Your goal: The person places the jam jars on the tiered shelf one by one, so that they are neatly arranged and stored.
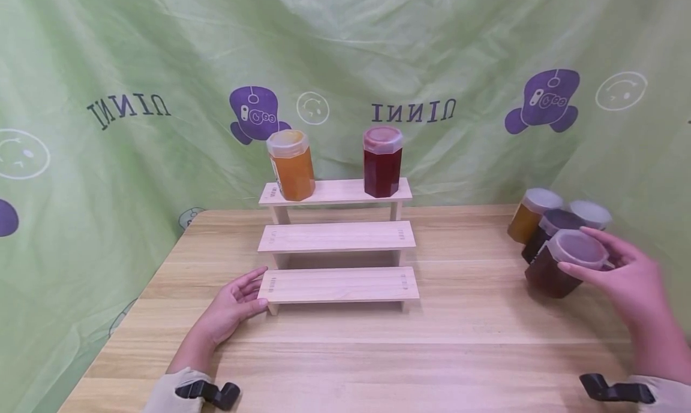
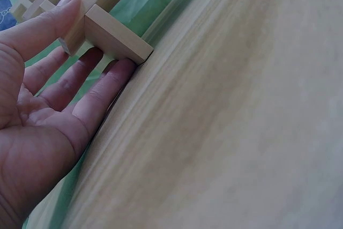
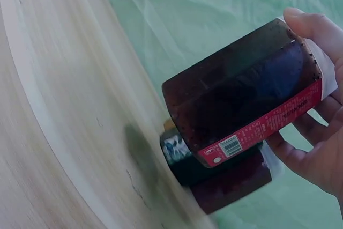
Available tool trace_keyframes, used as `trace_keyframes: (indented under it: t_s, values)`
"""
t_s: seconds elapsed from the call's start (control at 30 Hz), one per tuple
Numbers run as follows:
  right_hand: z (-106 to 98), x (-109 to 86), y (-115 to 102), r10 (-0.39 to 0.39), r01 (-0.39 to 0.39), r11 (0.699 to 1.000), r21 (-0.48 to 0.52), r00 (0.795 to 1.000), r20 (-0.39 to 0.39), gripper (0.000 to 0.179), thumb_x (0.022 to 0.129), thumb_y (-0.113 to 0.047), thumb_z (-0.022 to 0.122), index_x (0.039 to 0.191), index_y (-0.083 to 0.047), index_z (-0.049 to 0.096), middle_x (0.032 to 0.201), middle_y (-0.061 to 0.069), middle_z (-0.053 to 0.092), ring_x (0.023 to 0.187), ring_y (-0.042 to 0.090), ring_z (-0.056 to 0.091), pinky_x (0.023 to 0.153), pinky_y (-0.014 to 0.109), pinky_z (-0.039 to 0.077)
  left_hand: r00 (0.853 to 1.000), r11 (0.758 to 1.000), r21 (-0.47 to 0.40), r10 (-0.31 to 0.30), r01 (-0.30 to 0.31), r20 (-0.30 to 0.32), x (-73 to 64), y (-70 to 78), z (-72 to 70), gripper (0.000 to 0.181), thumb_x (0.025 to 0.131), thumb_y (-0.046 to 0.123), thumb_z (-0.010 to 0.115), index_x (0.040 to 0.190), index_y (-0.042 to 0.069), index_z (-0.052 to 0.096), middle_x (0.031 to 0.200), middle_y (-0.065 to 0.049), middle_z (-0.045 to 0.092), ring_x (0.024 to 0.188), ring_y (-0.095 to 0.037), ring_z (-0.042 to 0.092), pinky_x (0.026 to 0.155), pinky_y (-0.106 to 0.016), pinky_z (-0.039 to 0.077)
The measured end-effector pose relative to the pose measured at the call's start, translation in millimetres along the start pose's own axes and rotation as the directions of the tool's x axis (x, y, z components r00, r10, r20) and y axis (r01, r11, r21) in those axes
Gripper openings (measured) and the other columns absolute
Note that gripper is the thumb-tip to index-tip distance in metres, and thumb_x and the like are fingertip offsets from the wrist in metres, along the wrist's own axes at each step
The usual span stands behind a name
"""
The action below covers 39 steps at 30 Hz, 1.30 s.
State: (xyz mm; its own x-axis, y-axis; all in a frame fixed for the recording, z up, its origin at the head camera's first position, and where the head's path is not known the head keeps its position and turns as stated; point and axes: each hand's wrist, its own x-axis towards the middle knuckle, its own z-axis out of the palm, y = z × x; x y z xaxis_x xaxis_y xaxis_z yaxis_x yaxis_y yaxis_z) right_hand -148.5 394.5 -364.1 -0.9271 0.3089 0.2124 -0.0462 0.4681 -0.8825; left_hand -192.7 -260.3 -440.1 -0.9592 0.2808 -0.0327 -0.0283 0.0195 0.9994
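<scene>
My left hand (image 1: 232, 308) holds the left end of the bottom step of a three-tier wooden display stand (image 1: 339, 285). In the left wrist view its thumb lies along the board's edge and its fingers touch the end leg (image 2: 118, 36). At the right, my right hand (image 1: 628, 275) grips a jar of dark red-brown contents (image 1: 553, 275) by its translucent lid. That jar is tilted and raised off the table; the right wrist view shows its red label (image 3: 262, 124) with a barcode. On the top step stand an orange jar (image 1: 294, 173) and a red jar (image 1: 382, 170).
Behind the held jar, an amber jar (image 1: 526, 218), a dark jar (image 1: 540, 236) and a white-lidded jar (image 1: 591, 212) stand close together, partly hidden. A green printed cloth (image 1: 335, 41) hangs behind the wooden table (image 1: 378, 359).
</scene>
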Motion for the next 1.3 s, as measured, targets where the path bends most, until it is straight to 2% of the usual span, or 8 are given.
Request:
trace_keyframes:
  t_s: [0.27,0.5,0.67,0.87,1.1,1.3]
  values:
    - [13.6,-1.3,-10.3,0.013,-0.013,1.0,0.016,1.0,-0.009,0.073,0.077,-0.011,0.084,0.141,-0.031,0.053,0.095,-0.033,0.057,0.085,-0.012,0.054,0.062,0.007,0.048,1.0,1.0,0.0,0.005,-0.005,0.005,0.2,0.0,-0.4,0.08,0.085,-0.005,0.068,0.152,-0.002,0.025,0.14,-0.029,0.041,0.111,-0.014,0.061,0.093,-0.031,0.053]
    - [22.8,-3.1,-16.4,0.036,-0.035,0.998,0.052,0.999,-0.016,0.073,0.077,-0.011,0.084,0.141,-0.03,0.053,0.095,-0.031,0.057,0.087,-0.01,0.054,0.064,0.007,0.049,1.0,1.0,-0.002,0.01,-0.01,0.003,-0.3,0.0,-0.1,0.08,0.085,-0.005,0.069,0.151,-0.003,0.025,0.138,-0.026,0.044,0.11,-0.014,0.061,0.092,-0.031,0.053]
    - [29.0,-5.3,-22.6,0.043,-0.043,0.999,0.018,0.999,-0.02,0.074,0.077,-0.015,0.085,0.141,-0.029,0.053,0.096,-0.032,0.055,0.088,-0.01,0.053,0.065,0.007,0.049,1.0,1.0,-0.007,0.01,-0.01,0.001,-0.5,-0.6,-0.5,0.08,0.084,-0.005,0.069,0.151,-0.003,0.025,0.136,-0.022,0.048,0.109,-0.014,0.062,0.092,-0.031,0.053]
    - [37.4,-7.5,-25.5,0.016,-0.016,1.0,0.003,1.0,0.022,0.073,0.076,-0.015,0.086,0.14,-0.029,0.054,0.094,-0.031,0.057,0.084,-0.009,0.055,0.064,0.009,0.051,1.0,1.0,-0.009,0.01,-0.01,0.003,-0.9,0.1,0.0,0.081,0.084,-0.005,0.069,0.151,-0.004,0.024,0.133,-0.017,0.051,0.109,-0.014,0.062,0.091,-0.032,0.054]
    - [49.3,-10.4,-29.4,-0.024,0.025,1.0,-0.019,0.999,0.038,0.074,0.075,-0.017,0.086,0.141,-0.025,0.054,0.093,-0.03,0.058,0.083,-0.009,0.056,0.065,0.01,0.051,1.0,1.0,-0.007,0.011,-0.011,0.004,-1.0,0.8,0.2,0.08,0.085,-0.005,0.069,0.151,-0.004,0.024,0.135,-0.019,0.049,0.109,-0.014,0.061,0.092,-0.031,0.053]
    - [58.8,-14.7,-33.3,-0.043,0.042,0.999,0.017,0.999,0.025,0.073,0.074,-0.014,0.087,0.139,-0.022,0.056,0.094,-0.028,0.059,0.085,-0.008,0.057,0.066,0.009,0.051,1.0,1.0,0.003,0.008,-0.008,0.0,-0.5,0.2,0.2,0.08,0.084,-0.005,0.068,0.151,-0.003,0.025,0.139,-0.028,0.043,0.11,-0.013,0.061,0.093,-0.031,0.053]
